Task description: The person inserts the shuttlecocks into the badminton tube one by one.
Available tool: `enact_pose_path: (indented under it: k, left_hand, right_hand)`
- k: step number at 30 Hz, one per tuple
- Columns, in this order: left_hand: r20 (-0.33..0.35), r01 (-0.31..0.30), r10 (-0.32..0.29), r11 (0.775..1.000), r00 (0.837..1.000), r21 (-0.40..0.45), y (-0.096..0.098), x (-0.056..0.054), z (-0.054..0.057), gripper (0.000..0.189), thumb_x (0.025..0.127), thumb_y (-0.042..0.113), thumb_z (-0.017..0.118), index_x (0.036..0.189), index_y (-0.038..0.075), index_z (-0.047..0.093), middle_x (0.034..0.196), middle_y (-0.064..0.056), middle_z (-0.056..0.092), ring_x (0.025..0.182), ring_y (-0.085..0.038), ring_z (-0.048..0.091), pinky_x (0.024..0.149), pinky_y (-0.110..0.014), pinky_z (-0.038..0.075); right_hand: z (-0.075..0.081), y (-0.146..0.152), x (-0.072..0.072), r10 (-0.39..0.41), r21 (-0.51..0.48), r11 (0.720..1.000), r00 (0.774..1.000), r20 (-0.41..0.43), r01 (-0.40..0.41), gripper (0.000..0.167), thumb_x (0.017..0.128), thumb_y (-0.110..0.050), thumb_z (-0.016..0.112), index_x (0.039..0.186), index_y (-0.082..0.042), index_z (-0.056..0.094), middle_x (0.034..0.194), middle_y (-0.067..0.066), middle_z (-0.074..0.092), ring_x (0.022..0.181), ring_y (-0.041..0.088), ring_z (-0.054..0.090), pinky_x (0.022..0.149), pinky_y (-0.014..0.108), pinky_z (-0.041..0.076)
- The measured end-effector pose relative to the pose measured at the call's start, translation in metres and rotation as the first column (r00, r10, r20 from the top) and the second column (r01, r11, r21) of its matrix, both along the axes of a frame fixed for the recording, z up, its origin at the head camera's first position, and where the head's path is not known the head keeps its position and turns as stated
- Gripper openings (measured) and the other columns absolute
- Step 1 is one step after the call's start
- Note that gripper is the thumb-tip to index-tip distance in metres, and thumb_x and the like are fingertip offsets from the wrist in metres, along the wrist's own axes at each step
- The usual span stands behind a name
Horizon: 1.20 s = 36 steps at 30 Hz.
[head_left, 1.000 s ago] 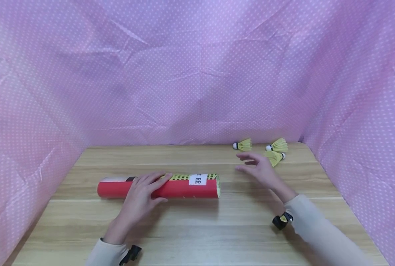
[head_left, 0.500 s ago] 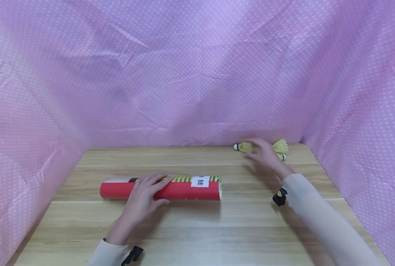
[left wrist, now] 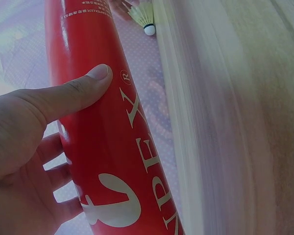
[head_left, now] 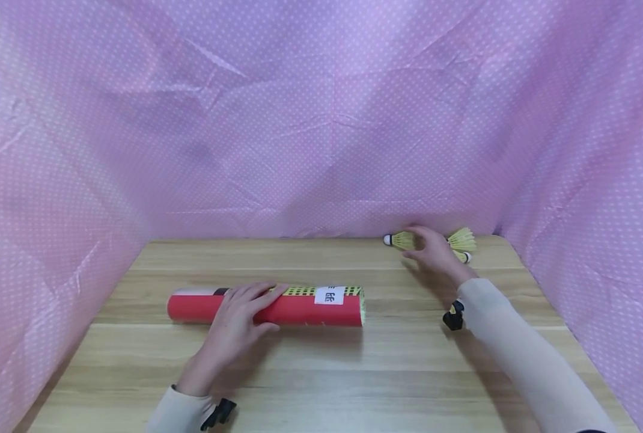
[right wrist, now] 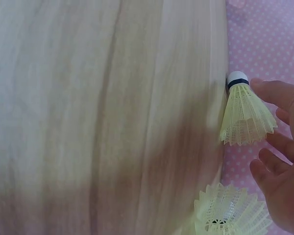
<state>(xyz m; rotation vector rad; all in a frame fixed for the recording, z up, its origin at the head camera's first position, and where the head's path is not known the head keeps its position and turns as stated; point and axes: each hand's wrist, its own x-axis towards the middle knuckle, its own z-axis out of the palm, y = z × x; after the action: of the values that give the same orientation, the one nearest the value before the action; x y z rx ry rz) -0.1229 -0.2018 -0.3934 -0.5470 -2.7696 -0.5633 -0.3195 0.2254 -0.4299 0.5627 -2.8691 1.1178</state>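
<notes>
A red shuttlecock tube (head_left: 310,311) lies sideways on the table, its yellow-green right end showing. My left hand (head_left: 240,325) grips it near the middle; in the left wrist view the thumb (left wrist: 81,93) lies across the printed side and the other fingers go behind. At the back right, my right hand (head_left: 434,252) reaches around the skirt of the leftmost yellow shuttlecock (head_left: 402,240), fingers bent and spread. In the right wrist view the thumb (right wrist: 277,92) is beside that shuttlecock's white cork (right wrist: 238,77); no firm pinch is visible.
Another shuttlecock (head_left: 463,239) lies behind my right hand, and a third shuttlecock (head_left: 464,257) is mostly covered by it. Pink dotted cloth (head_left: 321,150) walls the wooden table (head_left: 321,385) at the back and sides.
My right hand has moved back and slightly right, from in front of the shuttlecocks to over the leftmost one. My left hand has stayed on the tube.
</notes>
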Motion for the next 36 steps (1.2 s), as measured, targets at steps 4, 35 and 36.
enact_pose_path:
  k: [4,35,36]
  left_hand:
    - [-0.006,-0.001,0.001,1.0,1.0,-0.004,0.0,0.0,0.0,0.084,0.068,0.025,0.095,0.143,0.028,0.059,0.138,-0.006,0.059,0.122,-0.029,0.052,0.103,-0.051,0.037]
    - [0.0,-0.019,0.019,1.0,1.0,-0.003,0.003,0.002,-0.001,0.088,0.066,0.023,0.096,0.144,0.03,0.057,0.138,-0.004,0.058,0.124,-0.028,0.052,0.104,-0.052,0.037]
    - [-0.004,-0.02,0.02,1.0,1.0,-0.003,0.003,0.002,-0.001,0.088,0.066,0.023,0.096,0.144,0.03,0.057,0.138,-0.004,0.059,0.124,-0.028,0.052,0.103,-0.052,0.037]
  right_hand:
    - [-0.003,-0.003,0.002,-0.014,-0.036,0.999,0.999,0.03,0.016,0.065,0.089,-0.013,0.077,0.145,-0.001,0.047,0.139,0.022,0.051,0.124,0.041,0.05,0.107,0.057,0.039]
    - [-0.02,-0.016,0.001,-0.197,-0.167,0.968,0.979,-0.058,0.185,0.058,0.085,-0.011,0.08,0.134,0.005,0.055,0.124,0.027,0.058,0.114,0.042,0.053,0.1,0.054,0.042]
    - [-0.02,-0.016,0.002,-0.2,-0.168,0.967,0.979,-0.04,0.191,0.058,0.086,-0.013,0.08,0.135,0.005,0.054,0.125,0.027,0.058,0.116,0.042,0.053,0.101,0.055,0.042]
